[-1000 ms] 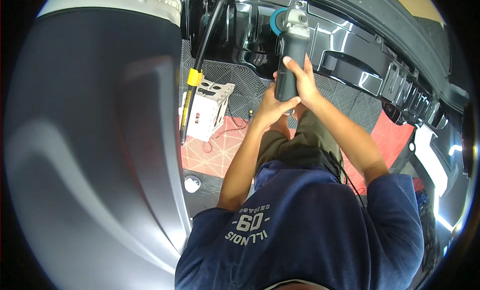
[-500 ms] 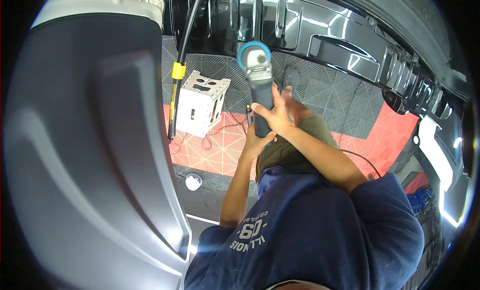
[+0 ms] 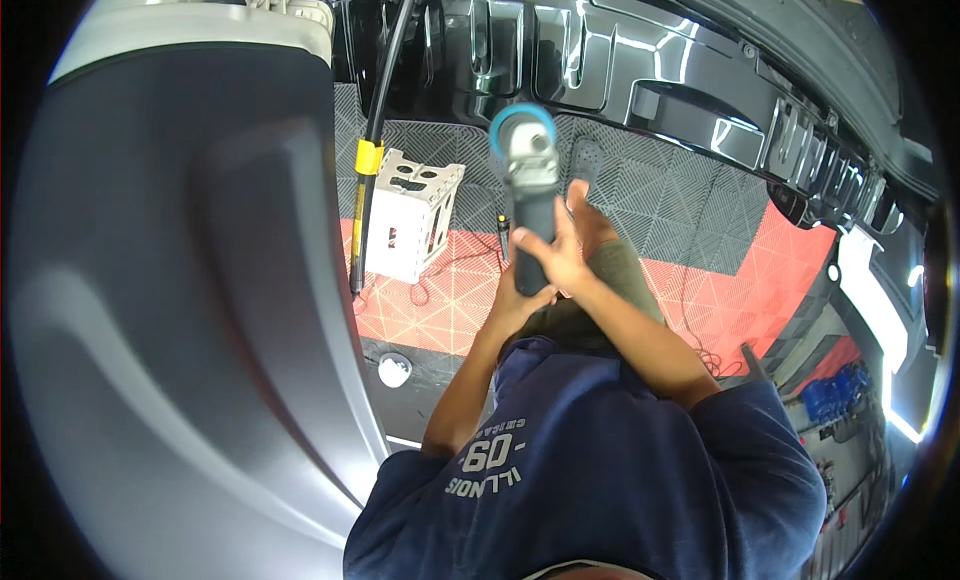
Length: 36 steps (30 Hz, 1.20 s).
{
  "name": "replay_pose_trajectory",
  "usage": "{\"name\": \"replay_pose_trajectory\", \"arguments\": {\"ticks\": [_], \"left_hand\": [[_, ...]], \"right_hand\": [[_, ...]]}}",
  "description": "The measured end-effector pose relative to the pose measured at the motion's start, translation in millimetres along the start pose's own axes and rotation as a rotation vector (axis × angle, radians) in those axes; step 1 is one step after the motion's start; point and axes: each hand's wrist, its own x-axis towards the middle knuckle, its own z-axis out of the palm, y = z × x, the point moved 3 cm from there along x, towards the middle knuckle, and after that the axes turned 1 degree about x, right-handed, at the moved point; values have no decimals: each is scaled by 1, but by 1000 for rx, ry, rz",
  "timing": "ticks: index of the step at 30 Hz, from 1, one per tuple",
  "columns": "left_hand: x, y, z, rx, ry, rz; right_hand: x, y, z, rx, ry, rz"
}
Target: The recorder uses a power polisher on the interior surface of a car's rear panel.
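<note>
A polisher point(image 3: 537, 215) with a dark body, a silver head and a round blue-rimmed pad points away from me in front of my waist. My right hand point(image 3: 562, 255) wraps around the middle of its body, the thumb lying across the top. Lower down, my left hand point(image 3: 518, 298) grips the rear end of the body from the left; some of its fingers are hidden beneath. The blue pad is just short of a glossy black ribbed panel point(image 3: 565, 65) in this view; I cannot tell whether they touch.
A large dark curved body panel point(image 3: 200, 310) fills the left side. Beside it are a black strut point(image 3: 375, 120) with a yellow band and a white folding step stool point(image 3: 405, 220). Cords lie on the grey and red floor tiles point(image 3: 690, 220). A small white round object point(image 3: 394, 370) is lower left.
The polisher and both hands have shifted slightly down and to the right in view, along with the stool and strut. Both hands keep their hold.
</note>
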Motion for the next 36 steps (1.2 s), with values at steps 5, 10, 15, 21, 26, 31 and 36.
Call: {"name": "replay_pose_trajectory", "arguments": {"ticks": [5, 10, 15, 21, 26, 31, 36], "left_hand": [[-19, 5, -8, -94, 18, -60], [34, 33, -7, 130, -87, 218], [54, 35, -19, -66, -125, 152], [23, 31, -56, -208, 21, 105], [10, 21, -62, -193, -53, 28], [-1, -9, -24, -220, -116, -5], [-9, -56, -22, 55, -119, -78]], "right_hand": [[-8, 18, 15, 15, -93, 14], [16, -22, 0, 141, 143, -13], [40, -33, 11, 115, 157, -111], [45, -16, 64, -75, -17, -84], [30, -2, 65, -342, 29, -160], [-5, 20, 25, 44, 60, 12], [-31, 18, 6, 77, 119, 73]]}}
